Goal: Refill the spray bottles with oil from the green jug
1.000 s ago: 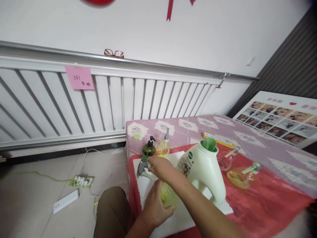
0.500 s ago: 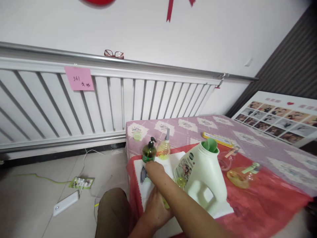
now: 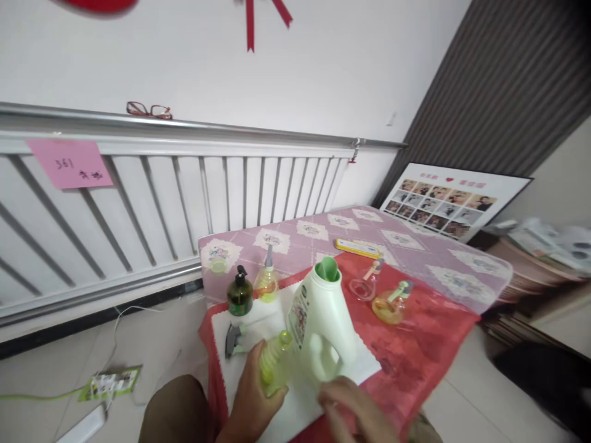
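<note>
My left hand (image 3: 256,394) is closed around a clear yellow-green ribbed bottle (image 3: 276,363); its open neck points up and no spray head is on it. My right hand (image 3: 355,406), blurred by motion, is beside the base of a pale green detergent jug (image 3: 327,320), fingers loosely bent and apart, with nothing seen in them. In the jug's mouth sits a green cap (image 3: 327,269). Left of my left hand, a grey spray trigger head (image 3: 233,339) lies on the white cloth (image 3: 258,317).
Behind stand a dark green pump bottle (image 3: 240,294) and a clear spray bottle (image 3: 266,283). Two more spray bottles, one pinkish (image 3: 362,289) and one yellow (image 3: 388,307), lie on the red cloth (image 3: 415,344). A yellow-edged case (image 3: 357,248) lies farther back. A radiator (image 3: 184,191) borders the table.
My right hand has left the spray head, which now lies on the cloth, and has moved right, uncrossing from my left arm. The bottle in my left hand is now visible. The view has turned right.
</note>
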Tool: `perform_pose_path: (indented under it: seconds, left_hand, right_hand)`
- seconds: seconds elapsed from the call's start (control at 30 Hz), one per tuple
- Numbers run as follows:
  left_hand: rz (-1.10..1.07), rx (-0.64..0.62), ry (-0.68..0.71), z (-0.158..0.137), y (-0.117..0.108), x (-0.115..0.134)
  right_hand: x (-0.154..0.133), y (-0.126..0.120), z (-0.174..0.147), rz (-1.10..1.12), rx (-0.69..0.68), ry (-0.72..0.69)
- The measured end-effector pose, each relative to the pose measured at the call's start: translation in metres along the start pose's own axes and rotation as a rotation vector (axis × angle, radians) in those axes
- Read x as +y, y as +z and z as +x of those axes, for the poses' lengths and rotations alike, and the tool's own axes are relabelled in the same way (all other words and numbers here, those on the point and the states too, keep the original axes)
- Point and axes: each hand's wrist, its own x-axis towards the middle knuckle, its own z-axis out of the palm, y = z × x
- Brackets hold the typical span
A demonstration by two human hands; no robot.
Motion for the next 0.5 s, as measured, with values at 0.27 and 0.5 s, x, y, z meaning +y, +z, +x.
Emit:
perform_pose_path:
  seconds: [0.27, 0.5]
  left_hand:
    - [0.032, 0.098, 0.026, -0.004, 0.005, 0.002]
    - [0.119, 0.18, 0.083, 0.006, -0.004, 0.015]
  right_hand:
    - [0.14, -0.042, -0.025, -0.064, 0.252, 0.672]
    - [0.176, -0.005, -0.055, -0.181, 0.113, 0.518]
